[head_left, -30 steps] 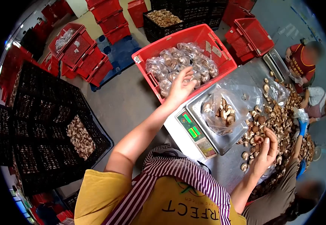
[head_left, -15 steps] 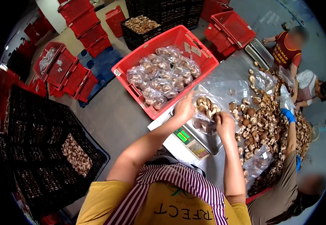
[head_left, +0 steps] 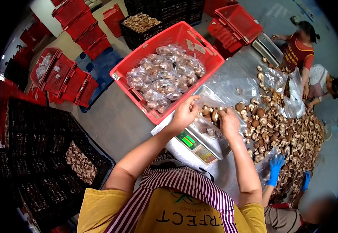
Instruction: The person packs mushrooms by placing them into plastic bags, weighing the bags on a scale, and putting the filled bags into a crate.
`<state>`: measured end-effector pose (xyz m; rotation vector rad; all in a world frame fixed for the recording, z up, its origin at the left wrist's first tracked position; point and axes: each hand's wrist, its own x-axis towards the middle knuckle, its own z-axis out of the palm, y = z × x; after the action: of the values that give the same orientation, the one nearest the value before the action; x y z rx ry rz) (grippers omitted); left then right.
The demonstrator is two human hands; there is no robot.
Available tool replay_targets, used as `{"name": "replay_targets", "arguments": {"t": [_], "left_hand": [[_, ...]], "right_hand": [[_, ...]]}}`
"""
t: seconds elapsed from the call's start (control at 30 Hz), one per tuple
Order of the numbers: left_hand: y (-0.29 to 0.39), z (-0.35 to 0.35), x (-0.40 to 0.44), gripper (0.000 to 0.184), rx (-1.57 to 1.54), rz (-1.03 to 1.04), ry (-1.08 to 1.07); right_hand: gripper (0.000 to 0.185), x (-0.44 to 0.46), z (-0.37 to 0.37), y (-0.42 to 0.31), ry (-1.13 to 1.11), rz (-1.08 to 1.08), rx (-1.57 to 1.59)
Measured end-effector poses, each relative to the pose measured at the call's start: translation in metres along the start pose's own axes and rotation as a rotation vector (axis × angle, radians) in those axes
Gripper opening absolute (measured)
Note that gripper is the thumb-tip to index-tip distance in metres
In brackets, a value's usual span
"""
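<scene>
A clear plastic bag with brown mushrooms (head_left: 207, 113) in it lies on the metal pan (head_left: 224, 152) of a digital scale (head_left: 194, 144). My left hand (head_left: 185, 113) pinches the bag's rim on the left side. At the right side of the bag's mouth, my right hand (head_left: 230, 123) is closed, its fingertips against the bag's edge and the mushrooms; exactly what they grip is partly hidden. The scale's green display is lit. Just beyond the pan, flat empty plastic bags (head_left: 235, 91) lie on the metal table.
A red crate (head_left: 116, 74) of bagged mushrooms stands beyond the scale. Loose mushrooms (head_left: 277, 130) are heaped on the right. A co-worker's blue-gloved hand (head_left: 276, 169) reaches into the heap; other people work behind it. Black crates (head_left: 40, 155) stack at left, red crates (head_left: 75, 27) farther back.
My left hand has shifted slightly left and down along the bag's rim. My right hand has moved slightly left and up toward the mushrooms. The co-worker's gloved hand has come nearer.
</scene>
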<state>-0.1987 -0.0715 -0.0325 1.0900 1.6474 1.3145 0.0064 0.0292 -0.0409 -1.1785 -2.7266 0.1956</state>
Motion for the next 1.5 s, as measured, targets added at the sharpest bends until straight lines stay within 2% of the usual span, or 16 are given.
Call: {"name": "replay_targets", "arguments": {"t": [0.13, 0.33, 0.4, 0.53, 0.6, 0.73, 0.87, 0.93, 1.0, 1.03, 1.1, 1.13, 1.2, 1.27, 1.33, 1.5], "left_hand": [[-0.012, -0.008, -0.001, 0.052, -0.016, 0.097, 0.06], [-0.011, -0.034, -0.001, 0.06, -0.091, 0.112, 0.088], [-0.018, -0.036, 0.002, 0.059, -0.106, 0.113, 0.118], [-0.011, -0.032, 0.009, 0.061, -0.046, 0.094, 0.139], [-0.007, -0.028, 0.011, 0.064, -0.054, 0.11, 0.124], [0.011, -0.02, 0.014, 0.073, 0.145, 0.088, 0.115], [0.028, 0.016, 0.013, 0.091, 0.571, 0.18, 0.207], [0.034, 0.023, 0.014, 0.093, 0.66, 0.172, 0.098], [0.004, 0.027, 0.023, 0.087, 0.771, 0.258, 0.193], [-0.018, 0.026, 0.029, 0.072, 0.765, 0.241, 0.229], [-0.028, 0.014, 0.027, 0.043, 0.709, 0.203, 0.249], [-0.025, 0.006, 0.025, 0.029, 0.658, 0.183, 0.225], [-0.005, 0.001, 0.024, 0.022, 0.595, 0.203, 0.245], [0.023, 0.001, 0.019, 0.018, 0.527, 0.215, 0.252], [0.053, 0.005, 0.022, 0.02, 0.11, 0.077, 0.056], [0.048, 0.015, 0.024, 0.018, -0.232, 0.108, -0.025]], "right_hand": [[0.02, -0.011, -0.033, 0.005, 0.161, -0.007, 0.563], [0.02, -0.077, -0.082, 0.054, 0.386, 0.731, 1.054], [0.022, -0.1, -0.05, 0.095, 0.48, 0.698, 0.848], [0.024, -0.165, 0.035, 0.209, 0.263, 0.807, 0.671], [0.026, -0.175, 0.036, 0.217, 0.277, 0.774, 0.287], [0.05, -0.141, -0.025, 0.159, 0.398, 0.874, 0.976], [0.084, -0.075, -0.117, -0.042, 0.301, 0.645, 0.528], [0.091, -0.064, -0.087, -0.063, 0.331, 0.211, 0.304], [0.091, -0.048, -0.06, -0.063, 0.319, 0.263, 0.182], [0.083, -0.043, -0.044, -0.045, 0.349, 0.341, 0.221], [0.034, -0.055, -0.019, 0.004, 0.411, 0.376, 0.241], [0.026, -0.057, -0.046, -0.003, 0.318, 0.611, 0.426], [0.022, -0.068, -0.041, 0.027, 0.27, 0.566, 0.537], [0.017, -0.065, -0.072, 0.021, 0.116, 0.693, 1.03], [0.016, -0.063, -0.099, 0.003, 0.277, 0.525, 1.444], [0.015, -0.063, -0.091, -0.016, 0.431, 0.507, 1.217]]}}
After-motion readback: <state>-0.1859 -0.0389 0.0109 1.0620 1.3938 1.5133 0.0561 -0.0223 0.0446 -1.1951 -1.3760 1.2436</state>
